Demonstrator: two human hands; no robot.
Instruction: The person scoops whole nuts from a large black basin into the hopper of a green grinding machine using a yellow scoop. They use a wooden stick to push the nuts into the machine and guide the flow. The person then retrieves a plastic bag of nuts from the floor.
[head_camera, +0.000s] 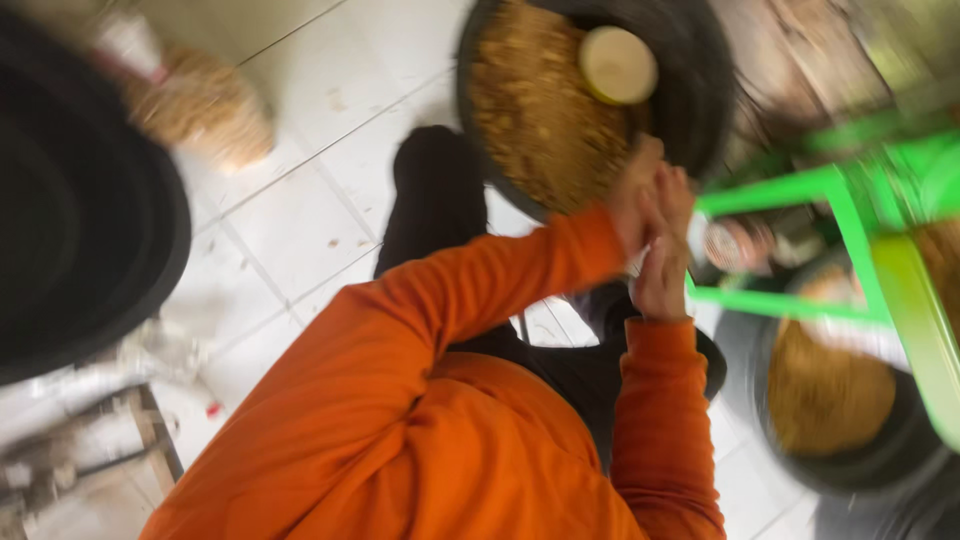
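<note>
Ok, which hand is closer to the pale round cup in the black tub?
Left. The left hand is at the rim of the black tub, just below the pale round cup; the right hand sits lower, beneath it.

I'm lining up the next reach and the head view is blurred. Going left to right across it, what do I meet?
Large black tub → pile of brown material on the floor → black basin of brown material with a pale round lid → the two hands, left hand and right hand, close together → green frame.

Bright even daylight, heavy motion blur thruout (edges worst), no hard shadows — nothing sharp
</note>
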